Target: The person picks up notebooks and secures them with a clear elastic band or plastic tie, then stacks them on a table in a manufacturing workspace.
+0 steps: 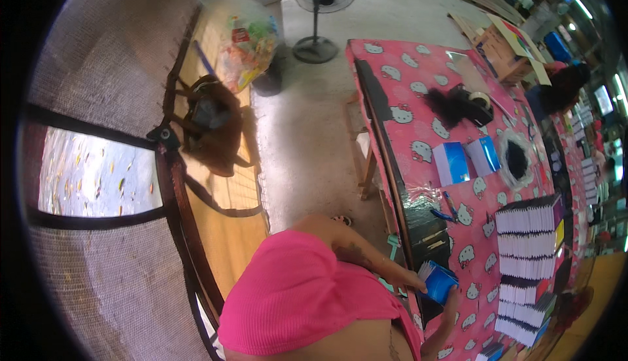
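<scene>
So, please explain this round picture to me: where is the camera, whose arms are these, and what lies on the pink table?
The camera sits on a person's head and looks down through a very wide lens, so straight edges bend near the rim. There is no machine here: two bare hands work. The left hand and right hand together hold a small blue box at the edge of the pink patterned table. On the table lie two more blue boxes, long stacks of thin packets, a tape dispenser and a black tuft. On the floor to the left stand a fan and a brown bag.
</scene>
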